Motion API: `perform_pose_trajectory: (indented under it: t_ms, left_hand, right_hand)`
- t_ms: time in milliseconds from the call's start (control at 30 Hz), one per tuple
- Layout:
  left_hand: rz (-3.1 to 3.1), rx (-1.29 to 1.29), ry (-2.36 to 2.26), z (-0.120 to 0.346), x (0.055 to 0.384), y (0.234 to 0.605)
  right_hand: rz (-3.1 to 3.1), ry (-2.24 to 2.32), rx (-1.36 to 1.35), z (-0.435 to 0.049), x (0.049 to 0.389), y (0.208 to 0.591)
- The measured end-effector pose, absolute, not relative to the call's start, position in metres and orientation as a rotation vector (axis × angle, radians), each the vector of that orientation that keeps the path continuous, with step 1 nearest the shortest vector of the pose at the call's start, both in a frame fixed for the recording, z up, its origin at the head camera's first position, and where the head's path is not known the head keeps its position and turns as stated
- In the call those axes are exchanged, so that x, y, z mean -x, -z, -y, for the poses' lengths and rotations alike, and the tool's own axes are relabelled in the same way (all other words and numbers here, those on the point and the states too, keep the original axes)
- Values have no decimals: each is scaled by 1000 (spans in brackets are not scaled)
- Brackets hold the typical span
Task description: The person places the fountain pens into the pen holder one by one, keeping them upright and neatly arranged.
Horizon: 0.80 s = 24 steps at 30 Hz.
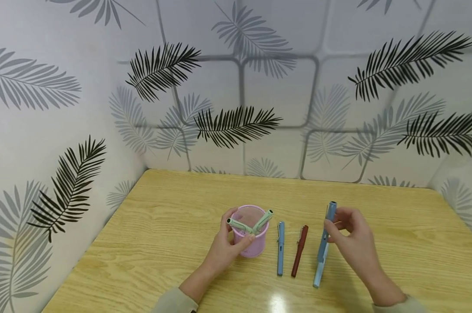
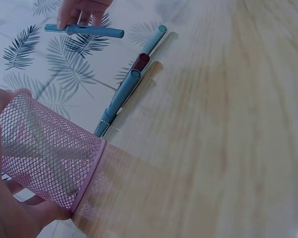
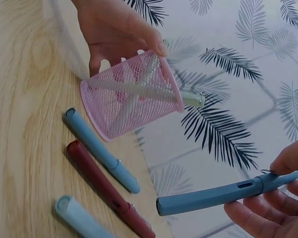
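My left hand [image 1: 225, 251] grips a pink mesh pen cup [image 1: 254, 250] that stands on the table, fingers round its far side and thumb at the rim. Two pale green pens [image 1: 240, 225] lean crossed inside it, their capped ends above the rim. Between thumb and fingers my right hand [image 1: 356, 238] pinches a blue pen [image 3: 213, 197] by its clip end, raised over the table. Below that pen lies a light blue pen [image 1: 318, 274], partly hidden in the head view. A dark red pen [image 1: 298, 254] and another blue pen [image 1: 280, 254] lie between the cup and my right hand.
The wood-grain table [image 1: 150, 230] reaches back to a wall [image 1: 275, 152] with leaf-patterned covering. The three lying pens form a loose row right of the cup, clips toward the wall. Light glares off the table near its front.
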<state>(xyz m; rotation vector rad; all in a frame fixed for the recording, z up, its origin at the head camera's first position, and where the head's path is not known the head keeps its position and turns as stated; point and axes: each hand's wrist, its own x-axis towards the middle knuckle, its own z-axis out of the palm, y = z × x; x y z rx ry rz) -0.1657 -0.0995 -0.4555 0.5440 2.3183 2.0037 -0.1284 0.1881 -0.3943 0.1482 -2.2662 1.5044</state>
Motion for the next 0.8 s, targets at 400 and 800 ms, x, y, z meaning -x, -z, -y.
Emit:
perform_pose_trajectory:
  t_ms: [400,800]
  left_hand:
    - [-2296,-541,-2004,99,154,430]
    - [-2291,-508,-1998,99,152,427]
  right_hand:
    - [2091,-1622,-327,-162,132,379]
    - [1880,-1699,-501,-131,137,368]
